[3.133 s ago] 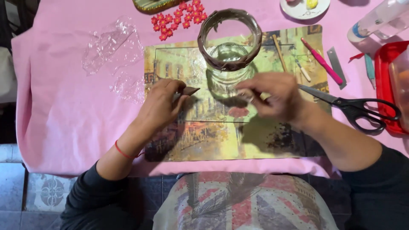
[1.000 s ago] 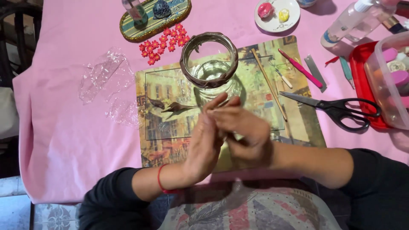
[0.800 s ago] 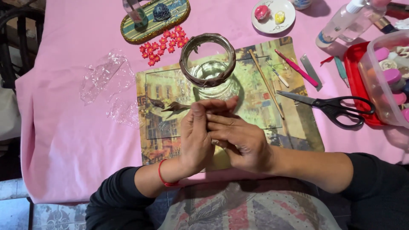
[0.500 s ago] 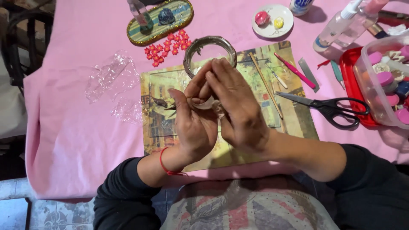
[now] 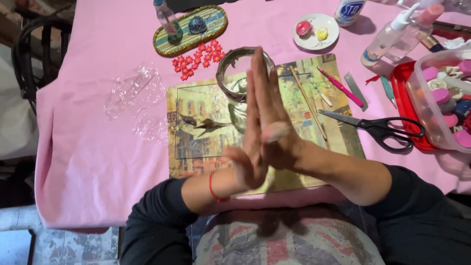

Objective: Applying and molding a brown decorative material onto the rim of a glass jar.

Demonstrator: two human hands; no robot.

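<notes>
The left hand [image 5: 248,147] and right hand [image 5: 274,132] press flat, palm to palm, fingers [image 5: 257,78] straight, above the picture placemat [image 5: 196,132]. Behind them on the placemat stands a glass jar [image 5: 235,83]; black scissors [image 5: 378,128] lie at its right edge.

A glass jar [image 5: 240,100] with a metal band round its mouth stands upright at the far middle of the picture placemat [image 5: 206,147], half hidden behind pressed-together palms.

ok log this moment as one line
left hand: palm pressed flat to right hand | held: cannot tell | below: picture placemat, glass jar | right: scissors
</notes>
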